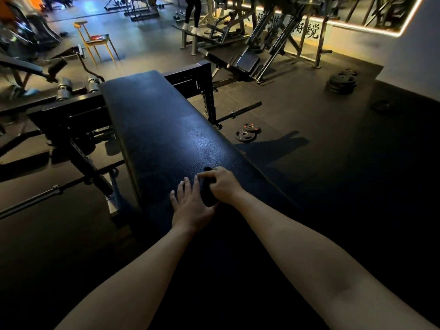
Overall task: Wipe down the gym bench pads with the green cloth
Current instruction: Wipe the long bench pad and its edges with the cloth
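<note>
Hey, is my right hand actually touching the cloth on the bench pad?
Touching. The head view shows the right hand gripping the dark bunched cloth on the bench pad.

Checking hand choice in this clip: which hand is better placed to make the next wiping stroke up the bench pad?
Probably the right hand: its fingers curl around the dark bunched cloth on the bench pad. The left hand lies flat beside it, fingers straight, holding nothing.

Pretty dim gym, dark rubber floor (pixel 309 103) everywhere. Wooden chair (pixel 96 42) sits off to the far left, weight plates (pixel 342 82) stacked near the right wall (pixel 416 44), two small plates (pixel 247 132) lying by a barbell (pixel 242 110). Mirror (pixel 357 10) up top has a glowing light strip along its edge. Machines (pixel 273 39) crowd the back.
</note>
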`<state>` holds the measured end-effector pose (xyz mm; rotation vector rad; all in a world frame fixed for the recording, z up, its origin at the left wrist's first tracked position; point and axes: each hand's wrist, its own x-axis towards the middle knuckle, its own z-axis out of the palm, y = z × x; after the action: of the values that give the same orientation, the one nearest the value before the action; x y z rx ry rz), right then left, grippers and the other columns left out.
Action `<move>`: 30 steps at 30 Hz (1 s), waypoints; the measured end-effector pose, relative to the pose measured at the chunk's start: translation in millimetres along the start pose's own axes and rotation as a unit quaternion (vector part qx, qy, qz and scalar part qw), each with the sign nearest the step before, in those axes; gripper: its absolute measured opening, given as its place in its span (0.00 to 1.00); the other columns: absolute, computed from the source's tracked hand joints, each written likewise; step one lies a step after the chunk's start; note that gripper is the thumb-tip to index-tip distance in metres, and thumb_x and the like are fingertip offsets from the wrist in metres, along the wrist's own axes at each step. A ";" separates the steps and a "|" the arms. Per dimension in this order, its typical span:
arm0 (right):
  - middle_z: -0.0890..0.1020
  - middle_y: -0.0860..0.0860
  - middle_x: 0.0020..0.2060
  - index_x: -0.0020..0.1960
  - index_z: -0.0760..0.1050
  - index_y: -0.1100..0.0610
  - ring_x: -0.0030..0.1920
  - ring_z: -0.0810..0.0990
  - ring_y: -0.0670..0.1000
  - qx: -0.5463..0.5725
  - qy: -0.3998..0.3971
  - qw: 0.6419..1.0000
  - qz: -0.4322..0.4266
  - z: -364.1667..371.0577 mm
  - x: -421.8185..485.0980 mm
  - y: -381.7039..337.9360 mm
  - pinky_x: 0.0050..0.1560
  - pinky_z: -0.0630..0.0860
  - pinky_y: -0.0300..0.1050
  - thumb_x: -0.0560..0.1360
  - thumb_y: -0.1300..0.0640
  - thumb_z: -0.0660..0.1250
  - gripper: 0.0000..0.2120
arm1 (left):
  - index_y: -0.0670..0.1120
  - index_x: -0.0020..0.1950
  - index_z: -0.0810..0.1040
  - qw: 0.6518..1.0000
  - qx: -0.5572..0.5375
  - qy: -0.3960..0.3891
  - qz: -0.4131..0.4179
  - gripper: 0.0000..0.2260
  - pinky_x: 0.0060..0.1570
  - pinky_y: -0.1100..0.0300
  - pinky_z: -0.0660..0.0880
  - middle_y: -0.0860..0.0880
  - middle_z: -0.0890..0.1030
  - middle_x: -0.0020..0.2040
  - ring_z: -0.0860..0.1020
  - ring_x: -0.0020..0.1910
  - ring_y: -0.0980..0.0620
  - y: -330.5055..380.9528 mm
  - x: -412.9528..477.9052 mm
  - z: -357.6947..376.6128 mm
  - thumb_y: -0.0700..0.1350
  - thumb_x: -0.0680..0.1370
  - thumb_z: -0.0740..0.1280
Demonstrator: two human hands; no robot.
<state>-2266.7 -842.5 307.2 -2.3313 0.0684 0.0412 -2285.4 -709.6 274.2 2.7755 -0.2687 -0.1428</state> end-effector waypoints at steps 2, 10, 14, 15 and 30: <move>0.76 0.59 0.56 0.65 0.79 0.46 0.56 0.77 0.62 -0.020 0.063 0.998 -0.003 -7.8 -1.1 13.5 0.62 0.71 0.47 0.76 0.61 0.64 0.20 | 0.50 0.82 0.45 1.000 -0.005 0.005 0.002 0.49 0.77 0.43 0.38 0.43 0.47 0.82 0.42 0.81 0.47 0.2 -1.5 -0.3 0.74 0.71 0.61; 0.57 0.56 0.73 0.66 0.71 0.53 0.72 0.53 0.59 -0.215 0.118 0.955 0.166 -50.0 -10.5 66.4 0.70 0.53 0.61 0.81 0.41 0.53 0.22 | 0.51 0.83 0.45 1.000 -0.005 0.016 0.005 0.50 0.77 0.43 0.39 0.42 0.47 0.82 0.42 0.81 0.46 2.5 -1.8 -0.2 0.76 0.70 0.60; 0.65 0.57 0.65 0.66 0.69 0.57 0.65 0.64 0.60 -0.260 0.121 0.950 0.126 -33.4 -10.7 51.2 0.65 0.65 0.54 0.79 0.46 0.60 0.21 | 0.50 0.83 0.45 1.000 -0.008 0.016 0.005 0.51 0.77 0.44 0.39 0.42 0.47 0.82 0.42 0.81 0.46 2.1 -3.2 -0.6 0.76 0.70 0.61; 0.67 0.57 0.65 0.67 0.69 0.57 0.63 0.66 0.59 -0.262 0.128 0.950 0.114 -31.9 -11.1 48.0 0.63 0.67 0.52 0.79 0.53 0.59 0.18 | 0.50 0.83 0.45 1.000 -0.010 0.016 0.005 0.51 0.77 0.44 0.38 0.42 0.47 0.82 0.42 0.81 0.47 2.6 -3.3 -0.5 0.76 0.70 0.61; 0.73 0.52 0.61 0.65 0.78 0.46 0.57 0.66 0.60 -0.164 0.048 0.984 -0.041 -11.3 -19.2 33.6 0.61 0.64 0.43 0.77 0.64 0.60 0.22 | 0.52 0.82 0.46 1.000 -0.010 0.002 0.010 0.48 0.77 0.44 0.37 0.42 0.46 0.82 0.41 0.81 0.47 0.4 -0.7 -0.8 0.73 0.72 0.62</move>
<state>-2287.9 -873.1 291.6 -2.6632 0.0136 -0.1083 -2286.0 -709.5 275.1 2.7516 -0.2928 -0.1349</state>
